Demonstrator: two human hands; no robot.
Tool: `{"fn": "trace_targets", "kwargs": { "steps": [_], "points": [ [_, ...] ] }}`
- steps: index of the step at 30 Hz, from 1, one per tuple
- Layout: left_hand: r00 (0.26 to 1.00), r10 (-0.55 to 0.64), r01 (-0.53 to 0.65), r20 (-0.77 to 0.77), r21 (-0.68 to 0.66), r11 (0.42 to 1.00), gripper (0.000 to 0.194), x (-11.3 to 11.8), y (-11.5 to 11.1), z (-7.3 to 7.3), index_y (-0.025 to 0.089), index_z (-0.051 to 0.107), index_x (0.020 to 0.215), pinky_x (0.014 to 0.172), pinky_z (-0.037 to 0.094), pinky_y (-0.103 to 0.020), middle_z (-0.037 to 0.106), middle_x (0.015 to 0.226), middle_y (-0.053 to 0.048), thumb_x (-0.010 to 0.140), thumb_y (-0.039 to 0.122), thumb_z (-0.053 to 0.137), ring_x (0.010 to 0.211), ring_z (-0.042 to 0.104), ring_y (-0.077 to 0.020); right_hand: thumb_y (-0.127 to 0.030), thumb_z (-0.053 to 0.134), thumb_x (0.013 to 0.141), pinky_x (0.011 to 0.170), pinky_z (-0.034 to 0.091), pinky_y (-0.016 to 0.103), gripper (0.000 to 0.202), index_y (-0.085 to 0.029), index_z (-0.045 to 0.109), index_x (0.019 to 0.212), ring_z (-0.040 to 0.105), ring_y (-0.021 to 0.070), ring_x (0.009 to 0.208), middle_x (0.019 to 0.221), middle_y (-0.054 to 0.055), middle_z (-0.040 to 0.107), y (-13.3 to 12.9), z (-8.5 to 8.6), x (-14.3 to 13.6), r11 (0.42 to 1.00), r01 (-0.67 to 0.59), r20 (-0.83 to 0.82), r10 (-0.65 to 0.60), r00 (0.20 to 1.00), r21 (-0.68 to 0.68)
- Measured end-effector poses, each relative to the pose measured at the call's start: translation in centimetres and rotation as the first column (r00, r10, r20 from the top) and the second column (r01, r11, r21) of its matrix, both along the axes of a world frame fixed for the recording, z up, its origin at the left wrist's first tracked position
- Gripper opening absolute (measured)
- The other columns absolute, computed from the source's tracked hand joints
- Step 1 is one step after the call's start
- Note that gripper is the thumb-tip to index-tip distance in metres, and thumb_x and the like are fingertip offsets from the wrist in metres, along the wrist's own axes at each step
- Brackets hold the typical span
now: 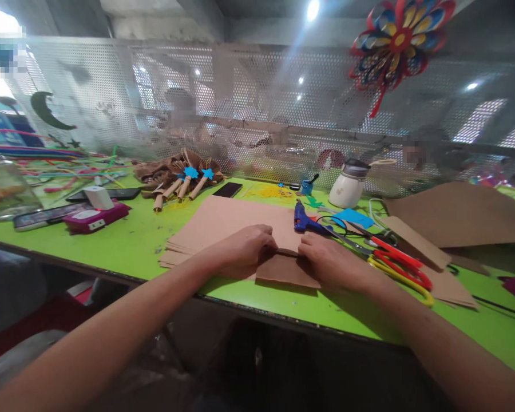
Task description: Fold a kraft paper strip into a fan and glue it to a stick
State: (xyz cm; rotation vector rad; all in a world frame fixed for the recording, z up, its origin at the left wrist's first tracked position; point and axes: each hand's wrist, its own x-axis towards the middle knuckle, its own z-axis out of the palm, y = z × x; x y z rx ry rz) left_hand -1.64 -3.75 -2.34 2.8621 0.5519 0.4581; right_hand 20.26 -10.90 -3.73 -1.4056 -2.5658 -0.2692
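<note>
Both my hands grip a folded strip of brown paper (pixel 287 270) at the front of the green table. My left hand (pixel 253 245) has its fingers curled on the strip's left end. On the right end, my right hand (pixel 328 257) pinches the fold, thumb and fingertips partly hidden. Beneath and behind lies a stack of brown paper sheets (pixel 234 220), its layered edges showing at the left. A blue glue gun (pixel 304 220) rests just beyond my right hand. Scissors with red handles (pixel 401 263) and others with yellow handles (pixel 405 281) lie beside my right forearm.
Brown paper fans (pixel 184 174) with blue stars sit at the back left, near a black phone (pixel 228 189). A magenta box (pixel 96 217) stands left. A white jar (pixel 348 184) and large brown paper (pixel 459 214) occupy the right. The table's front edge (pixel 257 312) runs close to me.
</note>
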Motion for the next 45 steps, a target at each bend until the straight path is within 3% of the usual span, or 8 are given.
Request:
{"fn": "trace_targets", "kwargs": {
  "steps": [9,14,19,24,30,36,41,45],
  "points": [
    [0.999,-0.031,0.038,-0.045,0.173,0.984,0.016,-0.4,-0.7,-0.1,0.016,0.062,0.084,0.069,0.038,-0.029,0.052,0.082,-0.008,0.078,0.017,0.047,0.078,0.048,-0.0185,-0.017,0.052,0.076,0.067,0.034,0.031,0.002,-0.017,0.052,0.074,0.047,0.019,0.077,0.081,0.007,0.054,-0.4,-0.1,-0.6,0.995,0.042,0.081,-0.049,0.995,0.094],
    [0.998,0.057,-0.055,0.007,-0.142,0.988,0.036,-0.1,1.0,0.7,0.018,0.064,0.096,0.074,0.042,-0.027,0.06,0.095,-0.006,0.065,0.01,0.049,0.085,0.054,-0.0172,-0.015,0.05,0.076,0.067,0.035,0.03,0.002,-0.017,0.051,0.076,0.046,0.0177,0.077,0.083,0.007,0.053,-0.5,0.0,-0.8,0.995,0.045,0.023,-0.048,0.999,0.086],
    [0.968,0.207,-0.094,0.142,-0.559,0.824,0.028,1.0,2.7,3.0,0.012,0.064,0.092,0.066,0.043,-0.025,0.065,0.087,-0.007,0.079,0.027,0.043,0.074,0.056,-0.0133,-0.006,0.048,0.072,0.069,0.037,0.031,0.013,-0.015,0.052,0.081,0.044,0.0199,0.083,0.087,0.009,0.053,-0.6,0.7,-1.4,0.991,0.009,-0.003,-0.008,1.0,0.133],
    [0.991,0.115,-0.13,-0.062,-0.556,0.821,0.044,1.6,2.5,2.5,0.013,0.054,0.055,0.05,0.029,-0.022,0.049,0.053,0.001,0.078,0.05,0.047,0.051,0.036,-0.0081,-0.006,0.045,0.078,0.072,0.039,0.033,0.011,-0.014,0.052,0.078,0.043,0.0214,0.084,0.086,0.011,0.053,-0.3,0.7,-1.8,0.978,-0.003,0.01,0.001,1.0,0.211],
    [0.995,0.104,-0.073,0.002,-0.701,0.71,0.046,1.0,2.0,1.0,0.013,0.052,0.059,0.054,0.029,-0.023,0.046,0.057,0.002,0.077,0.055,0.047,0.055,0.036,-0.0095,-0.007,0.045,0.079,0.072,0.041,0.036,0.011,-0.014,0.054,0.08,0.044,0.023,0.084,0.085,0.011,0.053,-0.2,0.7,-1.5,0.953,-0.023,-0.061,0.044,0.997,0.301],
    [0.979,0.04,0.132,0.202,-0.763,0.633,0.035,1.5,1.3,0.6,0.014,0.056,0.069,0.062,0.032,-0.024,0.05,0.068,0.0,0.08,0.046,0.046,0.063,0.039,-0.0112,-0.01,0.048,0.077,0.074,0.04,0.042,0.015,-0.015,0.056,0.09,0.044,0.0265,0.088,0.087,0.011,0.053,-0.2,0.7,-1.3,0.923,-0.046,-0.117,0.098,0.988,0.383],
    [0.981,0.057,0.106,0.184,-0.762,0.639,0.037,1.6,0.8,0.7,0.014,0.056,0.076,0.059,0.032,-0.023,0.05,0.071,0.001,0.081,0.049,0.046,0.064,0.039,-0.0107,-0.011,0.046,0.08,0.076,0.04,0.042,0.014,-0.016,0.057,0.088,0.045,0.0253,0.086,0.086,0.01,0.053,0.0,0.5,-1.3,0.911,-0.044,-0.141,0.111,0.984,0.41],
    [0.987,0.071,0.076,0.147,-0.798,0.597,0.04,1.6,0.4,0.8,0.014,0.053,0.072,0.051,0.025,-0.022,0.042,0.062,0.004,0.077,0.054,0.051,0.055,0.034,-0.0083,-0.011,0.05,0.079,0.079,0.04,0.043,0.013,-0.016,0.059,0.086,0.046,0.026,0.089,0.088,0.011,0.054,0.1,0.1,-1.3,0.912,-0.038,-0.176,0.12,0.977,0.408]
  ]
}}
